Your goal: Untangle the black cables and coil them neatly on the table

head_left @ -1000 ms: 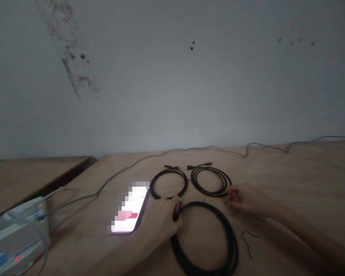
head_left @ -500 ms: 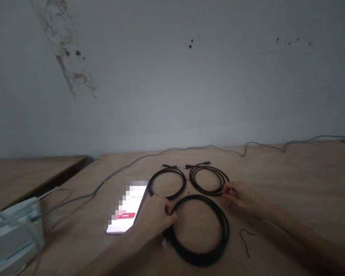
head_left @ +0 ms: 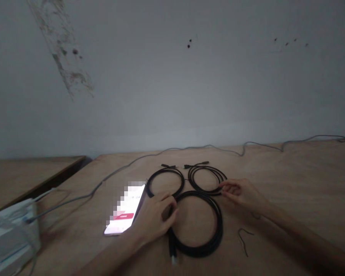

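Observation:
Three coils of black cable lie on the wooden table. My left hand (head_left: 156,214) is closed on the left side of the largest, nearest coil (head_left: 215,237), its thumb and fingers curled about the cable. Below that hand, a plug end with a light tip (head_left: 173,255) sticks out toward me. My right hand (head_left: 240,193) has thumb and forefinger apart, with its fingertips at the near right edge of the back right coil (head_left: 191,178); whether they touch it I cannot tell. The back left coil (head_left: 183,184) lies just beyond my left hand.
A lit phone (head_left: 126,209) lies left of my left hand. A short dark twist tie (head_left: 242,239) is on the table at right. A white box-like device (head_left: 14,234) stands at far left, with a grey cable (head_left: 123,167) running along the wall.
The nearest coil has shifted slightly left and away from me, and its plug end now points toward me. My right hand's fingers have spread from a closer pinch.

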The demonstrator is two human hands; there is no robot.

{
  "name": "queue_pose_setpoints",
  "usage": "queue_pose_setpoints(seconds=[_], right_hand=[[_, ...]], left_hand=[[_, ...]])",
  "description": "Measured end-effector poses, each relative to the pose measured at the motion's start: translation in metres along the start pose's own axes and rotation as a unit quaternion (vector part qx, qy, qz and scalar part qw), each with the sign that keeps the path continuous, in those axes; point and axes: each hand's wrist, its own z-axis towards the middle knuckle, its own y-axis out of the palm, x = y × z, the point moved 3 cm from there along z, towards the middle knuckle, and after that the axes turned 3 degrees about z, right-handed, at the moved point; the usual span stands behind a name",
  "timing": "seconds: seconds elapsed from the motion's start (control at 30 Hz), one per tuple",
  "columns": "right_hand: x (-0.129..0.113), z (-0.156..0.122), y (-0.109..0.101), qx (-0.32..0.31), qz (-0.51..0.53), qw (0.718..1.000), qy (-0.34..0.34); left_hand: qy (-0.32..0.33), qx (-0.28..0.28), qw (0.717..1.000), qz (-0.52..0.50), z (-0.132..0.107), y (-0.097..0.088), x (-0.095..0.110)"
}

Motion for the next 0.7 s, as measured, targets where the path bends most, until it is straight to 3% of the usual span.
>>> queue_pose_setpoints(seconds=[0.17,0.33,0.43,0.6,0.7], right_hand=[[-0.002,-0.003,0.001,-0.037,0.018,0.998,0.041],[-0.002,-0.003,0.000,-0.043,0.035,0.998,0.036],[0.000,-0.004,0.003,-0.047,0.027,0.998,0.036],[-0.004,-0.007,0.005,-0.042,0.065,0.997,0.023],[-0.010,-0.007,0.002,-0.060,0.046,0.997,0.006]], left_hand=[[-0.019,-0.059,0.998,0.009,-0.002,0.010,-0.007],[-0.077,-0.032,0.996,0.015,-0.009,0.014,0.001],[-0.097,-0.058,0.993,-0.036,-0.013,0.015,0.007],[-0.059,0.057,0.995,-0.047,-0.008,-0.003,0.008],[-0.034,0.041,0.996,-0.069,-0.003,-0.003,0.003]])
